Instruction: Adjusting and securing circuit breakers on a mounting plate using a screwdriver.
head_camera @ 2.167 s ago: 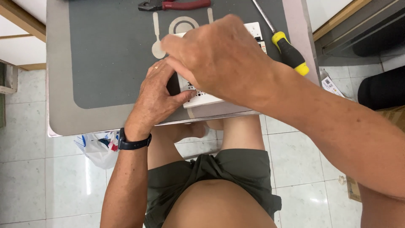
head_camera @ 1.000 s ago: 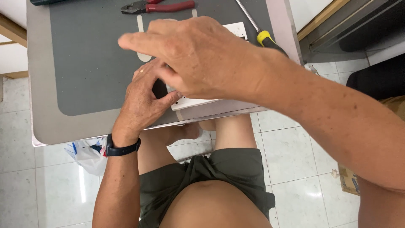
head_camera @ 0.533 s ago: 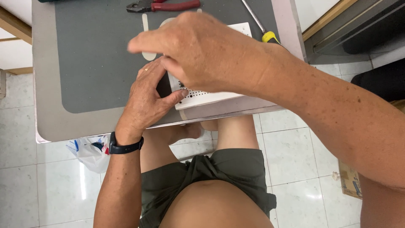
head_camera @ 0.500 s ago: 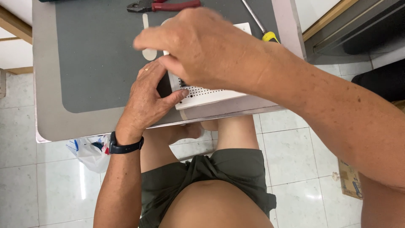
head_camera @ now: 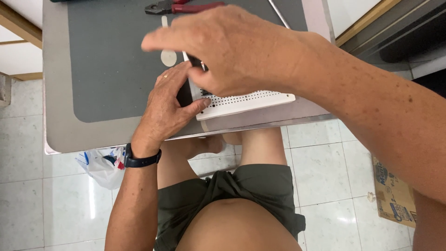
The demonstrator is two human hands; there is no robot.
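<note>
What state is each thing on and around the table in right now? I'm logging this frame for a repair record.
White perforated device: lying at the table's near edge, held by both hands.
Left hand: gripping the device's left end.
Right hand: on top of the device, fingers curled.
Red-handled pliers: lying flat, untouched.
Screwdriver shaft: lying on the mat, handle hidden.
Grey mat: flat on the table.
Plastic bag: crumpled on the floor.
</note>
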